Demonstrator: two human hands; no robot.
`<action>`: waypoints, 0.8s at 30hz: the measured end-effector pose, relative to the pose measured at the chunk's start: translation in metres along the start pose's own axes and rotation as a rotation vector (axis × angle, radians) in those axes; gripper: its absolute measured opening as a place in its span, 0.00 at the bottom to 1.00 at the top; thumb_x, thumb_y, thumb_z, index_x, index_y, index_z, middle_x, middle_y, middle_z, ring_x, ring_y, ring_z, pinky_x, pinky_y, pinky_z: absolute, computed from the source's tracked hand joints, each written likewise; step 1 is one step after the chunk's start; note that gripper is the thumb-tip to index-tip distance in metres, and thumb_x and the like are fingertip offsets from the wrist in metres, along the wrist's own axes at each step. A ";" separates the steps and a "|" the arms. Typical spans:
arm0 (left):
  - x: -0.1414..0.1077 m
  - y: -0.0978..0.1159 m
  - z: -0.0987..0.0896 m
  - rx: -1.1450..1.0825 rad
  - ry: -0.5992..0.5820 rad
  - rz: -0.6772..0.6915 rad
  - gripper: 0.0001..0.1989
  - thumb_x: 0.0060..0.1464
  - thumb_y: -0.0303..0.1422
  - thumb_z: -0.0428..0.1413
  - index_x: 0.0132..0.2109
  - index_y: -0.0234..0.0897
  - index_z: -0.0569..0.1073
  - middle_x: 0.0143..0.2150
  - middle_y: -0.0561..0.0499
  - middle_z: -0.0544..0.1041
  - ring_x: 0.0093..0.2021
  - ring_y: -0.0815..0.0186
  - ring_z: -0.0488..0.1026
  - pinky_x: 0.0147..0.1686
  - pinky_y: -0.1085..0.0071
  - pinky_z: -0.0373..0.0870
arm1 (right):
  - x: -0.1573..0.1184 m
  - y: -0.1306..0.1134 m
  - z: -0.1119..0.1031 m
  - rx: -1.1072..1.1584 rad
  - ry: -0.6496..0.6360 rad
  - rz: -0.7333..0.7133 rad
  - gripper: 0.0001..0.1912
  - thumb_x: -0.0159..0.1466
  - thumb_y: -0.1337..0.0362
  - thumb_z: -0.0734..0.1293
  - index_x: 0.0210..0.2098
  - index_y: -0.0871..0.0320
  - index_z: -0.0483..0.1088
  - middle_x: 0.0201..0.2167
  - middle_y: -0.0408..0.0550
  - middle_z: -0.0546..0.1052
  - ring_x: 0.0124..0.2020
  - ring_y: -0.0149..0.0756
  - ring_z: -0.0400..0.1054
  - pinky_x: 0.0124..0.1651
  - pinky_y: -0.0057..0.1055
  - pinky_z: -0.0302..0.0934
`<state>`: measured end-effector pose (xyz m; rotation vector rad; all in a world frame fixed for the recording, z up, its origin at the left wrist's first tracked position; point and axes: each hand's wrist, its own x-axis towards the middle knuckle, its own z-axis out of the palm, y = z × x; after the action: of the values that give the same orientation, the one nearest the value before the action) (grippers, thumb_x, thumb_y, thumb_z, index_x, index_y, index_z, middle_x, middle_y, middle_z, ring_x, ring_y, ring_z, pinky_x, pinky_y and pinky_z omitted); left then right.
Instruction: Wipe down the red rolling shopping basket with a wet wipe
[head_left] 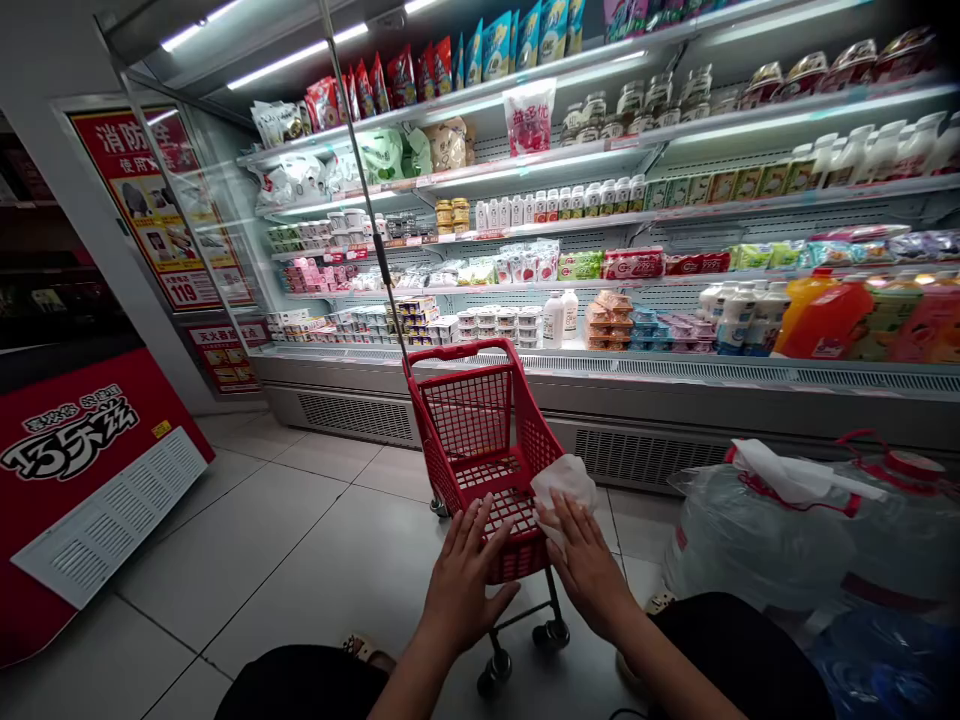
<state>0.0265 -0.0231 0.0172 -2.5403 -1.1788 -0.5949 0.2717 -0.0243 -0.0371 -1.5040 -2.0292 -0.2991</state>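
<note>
Red shopping cart (534, 440), centre frame, on tiled floor (277, 540). Left hand (466, 575), lower centre: open, fingers extended, at near basket end, nothing visibly held; contact unclear. Right hand (583, 560), just right: open, fingers extended over white wipe (571, 475) at basket's right side. Stocked chiller (480, 375) behind; bottles (765, 530) lower right.

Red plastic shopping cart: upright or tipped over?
Upright: the red plastic shopping cart stands with dark round wheels down on pale floor tiles, its red handle uppermost.
</note>
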 end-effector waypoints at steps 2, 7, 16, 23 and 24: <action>0.000 0.010 0.005 -0.011 -0.009 -0.008 0.47 0.60 0.46 0.62 0.78 0.50 0.46 0.80 0.50 0.45 0.78 0.49 0.49 0.73 0.47 0.54 | 0.002 -0.017 0.006 0.022 0.001 -0.028 0.31 0.79 0.56 0.52 0.78 0.45 0.39 0.79 0.43 0.43 0.78 0.45 0.39 0.76 0.51 0.47; -0.007 0.020 0.005 0.024 -0.025 -0.017 0.47 0.61 0.45 0.60 0.79 0.47 0.45 0.79 0.51 0.51 0.77 0.50 0.52 0.74 0.47 0.51 | 0.007 -0.031 0.000 0.096 -0.031 -0.127 0.31 0.79 0.58 0.52 0.78 0.47 0.39 0.76 0.45 0.55 0.76 0.40 0.49 0.76 0.50 0.49; 0.008 -0.013 -0.003 0.062 0.033 -0.013 0.41 0.67 0.51 0.54 0.78 0.53 0.44 0.80 0.52 0.49 0.78 0.51 0.49 0.74 0.51 0.51 | 0.004 0.023 -0.023 0.139 -0.132 -0.110 0.29 0.79 0.58 0.52 0.77 0.41 0.46 0.73 0.39 0.62 0.74 0.37 0.54 0.76 0.50 0.50; 0.024 0.018 0.017 -0.011 0.063 -0.031 0.43 0.64 0.53 0.57 0.78 0.54 0.47 0.80 0.55 0.45 0.78 0.44 0.43 0.72 0.45 0.52 | 0.003 0.041 -0.002 0.135 -0.045 0.180 0.29 0.79 0.53 0.50 0.77 0.49 0.49 0.76 0.47 0.55 0.77 0.42 0.46 0.77 0.55 0.46; 0.026 0.025 0.018 -0.019 0.058 -0.021 0.44 0.63 0.52 0.57 0.78 0.54 0.46 0.80 0.56 0.45 0.78 0.43 0.43 0.72 0.44 0.52 | 0.001 0.037 0.002 0.136 -0.014 0.194 0.30 0.78 0.53 0.51 0.77 0.50 0.50 0.77 0.48 0.53 0.77 0.44 0.44 0.76 0.55 0.46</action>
<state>0.0657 -0.0143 0.0119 -2.5117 -1.1861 -0.6839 0.3053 -0.0100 -0.0444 -1.6055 -1.8565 -0.0719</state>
